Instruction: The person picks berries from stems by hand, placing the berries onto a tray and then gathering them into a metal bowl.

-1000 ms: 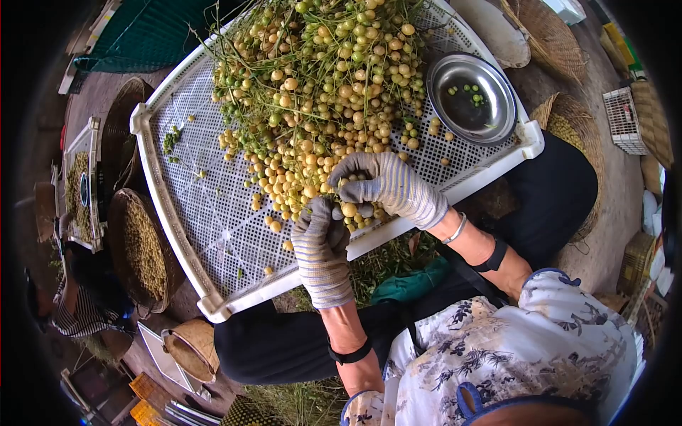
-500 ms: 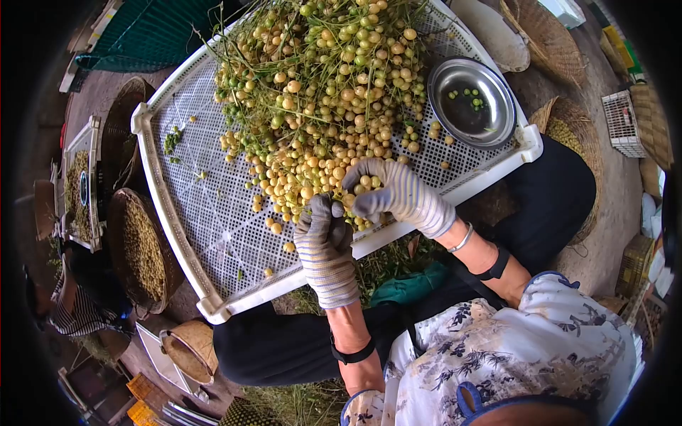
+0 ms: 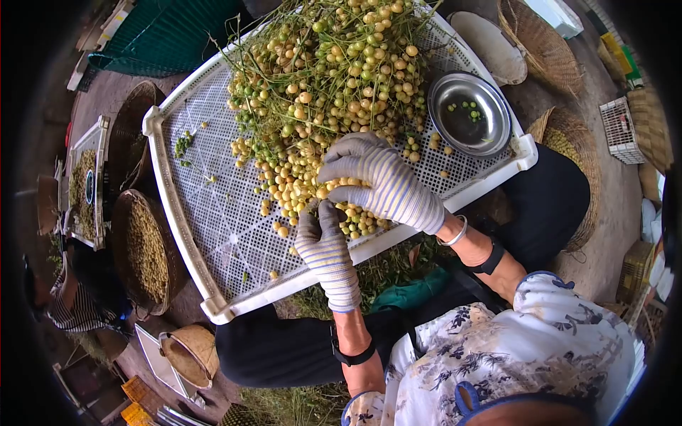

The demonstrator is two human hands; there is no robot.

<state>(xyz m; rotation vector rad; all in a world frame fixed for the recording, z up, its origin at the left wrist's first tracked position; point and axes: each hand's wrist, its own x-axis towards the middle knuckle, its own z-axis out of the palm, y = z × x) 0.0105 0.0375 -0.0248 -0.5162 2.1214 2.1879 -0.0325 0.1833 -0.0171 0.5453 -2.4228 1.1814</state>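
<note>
"How are the hands set?"

"Both are gloved and reach in over the near side of the white tray (image 3: 234, 266). The right hand (image 3: 380, 177) comes in palm down, fingers bent forward, thumb stretched out below them. The left hand (image 3: 323, 245) stands lower, fingers and thumb pointing up at the fruit (image 3: 280, 188)."

"And the grip?"

"On the right, a gap shows between thumb and fingers, with fruit right at the tips; I can't tell whether any is held. On the left, thumb and forefinger stand slightly apart, and I can't tell what they have, if anything."

"What's changed since half a second ago?"

"The right hand was curled, fingertips drawn towards the thumb; now it's flatter and reaches further over the fruit. The left has loosened from a tighter curl."

"Where's the rest?"

"Heaped on the tray with its stems, the top cut off by the picture's edge. A few green ones lie in the metal bowl (image 3: 465, 135). The left palm is hidden."
</note>
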